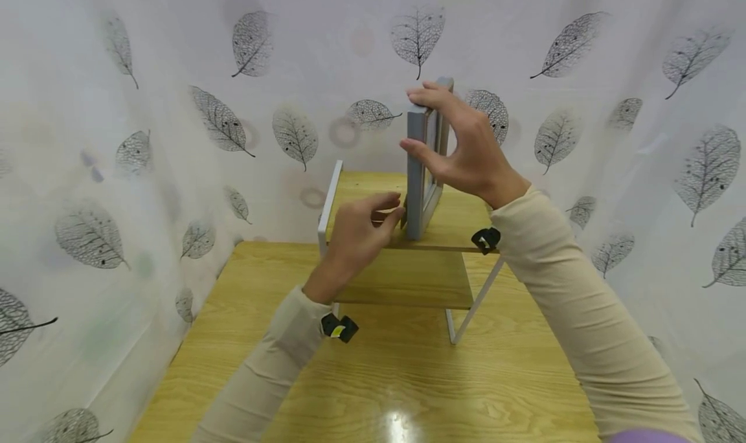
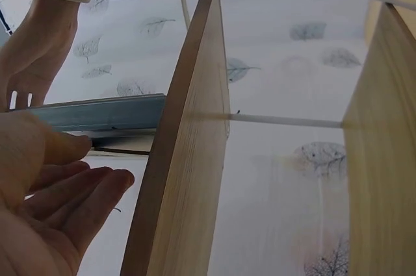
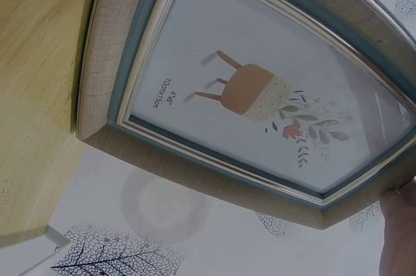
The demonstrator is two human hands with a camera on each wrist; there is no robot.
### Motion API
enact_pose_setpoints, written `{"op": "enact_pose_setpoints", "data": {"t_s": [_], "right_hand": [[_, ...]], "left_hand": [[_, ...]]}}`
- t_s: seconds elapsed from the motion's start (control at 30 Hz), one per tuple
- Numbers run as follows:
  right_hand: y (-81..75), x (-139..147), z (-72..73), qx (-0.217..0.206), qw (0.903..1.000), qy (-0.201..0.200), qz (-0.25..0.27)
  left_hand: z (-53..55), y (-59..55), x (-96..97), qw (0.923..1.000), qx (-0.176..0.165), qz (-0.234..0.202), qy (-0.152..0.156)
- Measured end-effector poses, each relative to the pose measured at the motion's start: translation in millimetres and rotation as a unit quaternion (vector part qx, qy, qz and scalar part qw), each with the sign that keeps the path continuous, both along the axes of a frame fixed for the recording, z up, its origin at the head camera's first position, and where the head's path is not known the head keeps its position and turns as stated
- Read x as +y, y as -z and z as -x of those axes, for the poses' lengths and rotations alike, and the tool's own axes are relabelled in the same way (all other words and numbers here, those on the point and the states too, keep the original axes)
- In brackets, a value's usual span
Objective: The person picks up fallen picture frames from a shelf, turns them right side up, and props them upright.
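Note:
A picture frame (image 1: pixel 416 171) stands upright on the top board of a two-tier wooden shelf (image 1: pixel 466 219), its narrow side towards me. My right hand (image 1: pixel 466 138) grips the frame's upper corner, thumb on the near side and fingers over the top. In the right wrist view, the frame's front (image 3: pixel 260 94) shows a printed chair with flowers behind a silvery inner border. My left hand (image 1: pixel 364 232) is at the frame's back, low down, beside a thin dark flap (image 1: pixel 403 217). Its thumb is close to the flap in the left wrist view, with the fingers (image 2: pixel 97 204) apart from it.
The shelf has a lower board (image 1: pixel 408 281) and white metal legs (image 1: pixel 478 300). It stands on a wood-grain table (image 1: pixel 408 372). A pale curtain (image 1: pixel 175 41) printed with dark leaves hangs behind and at both sides.

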State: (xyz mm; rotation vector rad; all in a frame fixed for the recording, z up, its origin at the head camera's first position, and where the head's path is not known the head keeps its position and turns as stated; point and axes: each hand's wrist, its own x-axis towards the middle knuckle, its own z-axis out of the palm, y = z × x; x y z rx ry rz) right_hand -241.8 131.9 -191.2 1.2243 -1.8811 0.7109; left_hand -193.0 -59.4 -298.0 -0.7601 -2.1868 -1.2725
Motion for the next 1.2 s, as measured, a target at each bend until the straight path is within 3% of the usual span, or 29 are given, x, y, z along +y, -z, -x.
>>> {"op": "enact_pose_setpoints", "data": {"t_s": [0.27, 0.57, 0.8, 1.2], "right_hand": [[-0.2, 4.2, 1.9, -0.006, 0.9998, -0.017, -0.003], [-0.6, 6.0, 2.9, -0.02, 0.9993, -0.03, -0.001], [-0.9, 5.8, 2.9, -0.039, 0.9989, -0.028, 0.004], [-0.9, 1.7, 6.0, -0.034, 0.9989, -0.032, -0.003]], "left_hand": [[-0.1, -0.7, 3.9, 0.9988, -0.02, 0.03, 0.032], [1.9, 0.0, 8.8, 0.9974, -0.009, 0.068, 0.019], [1.1, -0.7, 6.7, 0.9955, 0.008, 0.093, -0.017], [5.5, -2.0, -1.2, 0.9896, 0.038, 0.117, -0.075]]}}
